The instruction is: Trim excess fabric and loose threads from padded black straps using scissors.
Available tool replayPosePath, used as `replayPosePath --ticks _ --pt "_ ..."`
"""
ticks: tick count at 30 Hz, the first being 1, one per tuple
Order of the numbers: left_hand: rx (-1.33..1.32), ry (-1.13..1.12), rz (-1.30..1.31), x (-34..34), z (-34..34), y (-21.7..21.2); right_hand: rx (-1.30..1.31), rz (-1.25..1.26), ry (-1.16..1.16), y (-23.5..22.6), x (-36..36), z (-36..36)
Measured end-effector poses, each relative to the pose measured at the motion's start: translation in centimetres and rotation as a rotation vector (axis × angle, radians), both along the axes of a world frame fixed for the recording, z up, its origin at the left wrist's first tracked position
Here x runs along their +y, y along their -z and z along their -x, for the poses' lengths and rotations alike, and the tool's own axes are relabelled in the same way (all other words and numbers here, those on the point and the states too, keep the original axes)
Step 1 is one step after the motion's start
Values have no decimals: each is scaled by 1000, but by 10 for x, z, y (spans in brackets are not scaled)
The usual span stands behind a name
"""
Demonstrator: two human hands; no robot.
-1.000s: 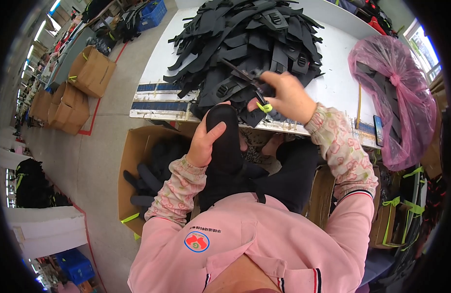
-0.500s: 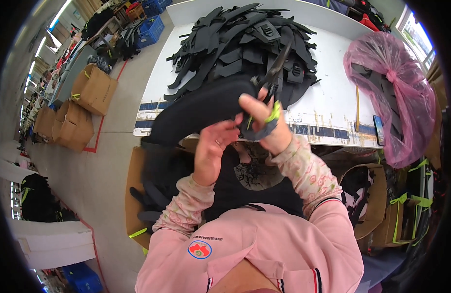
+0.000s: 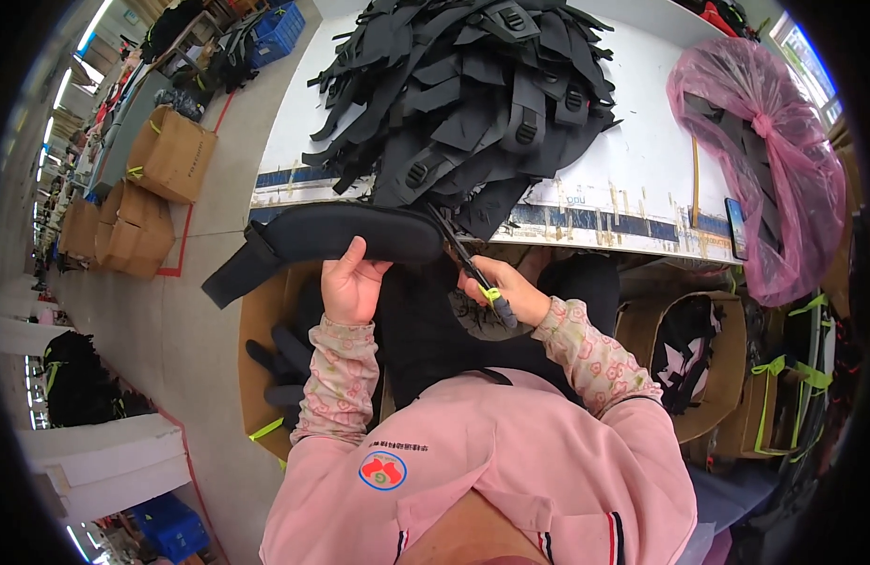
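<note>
A curved, padded black strap point(image 3: 331, 234) is stretched across in front of the table's near edge, with a flatter band at its left end. My left hand point(image 3: 352, 287) grips its lower edge, thumb on top and the fingers partly hidden. Closed round the handles of dark scissors point(image 3: 454, 243) is my right hand point(image 3: 512, 294); yellow-green wrapping shows on the handles. The blades reach up to the strap's right end, and whether they touch it I cannot tell. Beyond lies a large heap of black strap pieces point(image 3: 463, 108), some with buckles, on the white table point(image 3: 633, 169).
A tied pink plastic bag point(image 3: 727, 85) of dark pieces and a phone point(image 3: 734, 226) sit at the table's right. A cardboard box point(image 3: 256, 367) with black padded pieces stands at my left, another box point(image 3: 727, 377) at my right. More cartons point(image 3: 171, 155) stand on the floor farther left.
The strap has come down and levelled out. My left hand has moved left onto it. My right hand and the scissors have dropped lower, and the view has shifted slightly.
</note>
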State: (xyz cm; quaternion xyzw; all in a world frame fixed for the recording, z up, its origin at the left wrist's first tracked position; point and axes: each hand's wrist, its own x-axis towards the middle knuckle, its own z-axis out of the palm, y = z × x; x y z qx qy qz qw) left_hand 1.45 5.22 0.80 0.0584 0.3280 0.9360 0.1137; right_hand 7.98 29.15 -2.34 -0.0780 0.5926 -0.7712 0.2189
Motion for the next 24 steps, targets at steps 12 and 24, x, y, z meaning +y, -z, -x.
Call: replayPosePath --ticks 12,24 --pt "15 41 154 -6 -1 2 65 -160 13 13 5 -5" --pt "-39 83 176 -15 1 -5 163 -509 15 4 26 -4"
